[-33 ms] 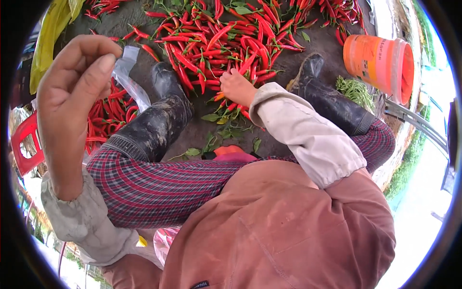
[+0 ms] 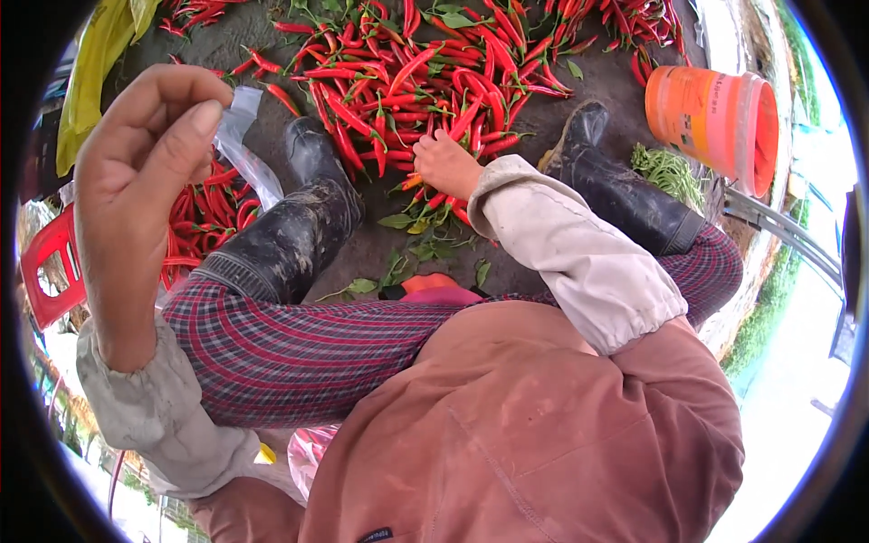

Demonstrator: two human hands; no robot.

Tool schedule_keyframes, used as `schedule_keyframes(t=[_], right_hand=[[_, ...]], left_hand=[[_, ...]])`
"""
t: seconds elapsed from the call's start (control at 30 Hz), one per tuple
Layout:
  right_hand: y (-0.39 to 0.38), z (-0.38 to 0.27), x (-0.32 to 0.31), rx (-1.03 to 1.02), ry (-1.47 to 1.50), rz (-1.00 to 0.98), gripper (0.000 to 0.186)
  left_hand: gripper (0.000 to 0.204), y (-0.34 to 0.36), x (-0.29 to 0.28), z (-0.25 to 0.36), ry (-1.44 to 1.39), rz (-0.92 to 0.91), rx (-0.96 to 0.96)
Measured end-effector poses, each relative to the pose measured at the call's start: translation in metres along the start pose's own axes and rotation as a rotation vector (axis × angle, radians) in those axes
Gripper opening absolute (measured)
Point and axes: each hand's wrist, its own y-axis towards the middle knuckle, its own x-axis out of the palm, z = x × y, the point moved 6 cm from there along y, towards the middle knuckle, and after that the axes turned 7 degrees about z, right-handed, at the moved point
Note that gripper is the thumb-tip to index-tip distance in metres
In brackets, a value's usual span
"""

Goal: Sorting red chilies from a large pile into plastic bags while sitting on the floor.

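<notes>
My left hand (image 2: 158, 145) is raised at the upper left, its fingers curled toward the thumb; whether they hold anything is hidden. My right hand (image 2: 439, 158) reaches into a big pile of red chili peppers (image 2: 407, 72) on the dark ground, its fingers bent over the peppers beside a few orange ones (image 2: 412, 184); what they grip is unclear. A second heap of red chilies (image 2: 204, 217) lies behind my left hand, partly under a clear plastic bag (image 2: 258, 176). Leaves (image 2: 394, 220) are scattered below the main pile.
My black boots (image 2: 272, 244) flank the pile. An orange bucket (image 2: 688, 118) lies tipped at right, above green long pods (image 2: 665, 172) and metal bars (image 2: 769, 222). A yellow sack (image 2: 86, 81) and a red plastic piece (image 2: 50, 262) are at left. More chilies (image 2: 647, 18) lie top right.
My left hand has shifted very slightly to the right. My right hand and the peppers look the same.
</notes>
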Motion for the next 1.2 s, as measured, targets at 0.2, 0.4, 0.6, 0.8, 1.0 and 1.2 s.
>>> schedule_keyframes(t=[0.2, 0.4, 0.6, 0.8, 1.0, 1.2], right_hand=[[-0.012, 0.001, 0.002, -0.129, 0.090, 0.062, 0.012], [-0.054, 0.088, -0.056, 0.841, 1.007, 0.435, 0.011], [-0.093, 0.180, -0.024, 1.304, 1.626, 0.684, 0.017], [-0.036, 0.103, 0.032, 1.047, 0.484, -0.067, 0.021], [-0.033, 0.064, 0.041, 0.906, 0.548, -0.227, 0.029], [-0.035, 0.090, 0.039, 0.973, 0.567, -0.110, 0.025]], left_hand=[[0.015, 0.004, 0.003, 0.002, -0.016, -0.003, 0.027], [0.015, 0.002, -0.001, -0.003, -0.012, 0.000, 0.000], [0.012, 0.014, 0.048, -0.016, -0.091, -0.280, -0.144], [0.013, 0.014, 0.072, -0.047, 0.157, -0.439, -0.092], [0.017, 0.003, 0.070, -0.058, 0.308, -0.515, -0.156], [0.023, 0.011, 0.075, -0.041, 0.308, -0.489, -0.025]])
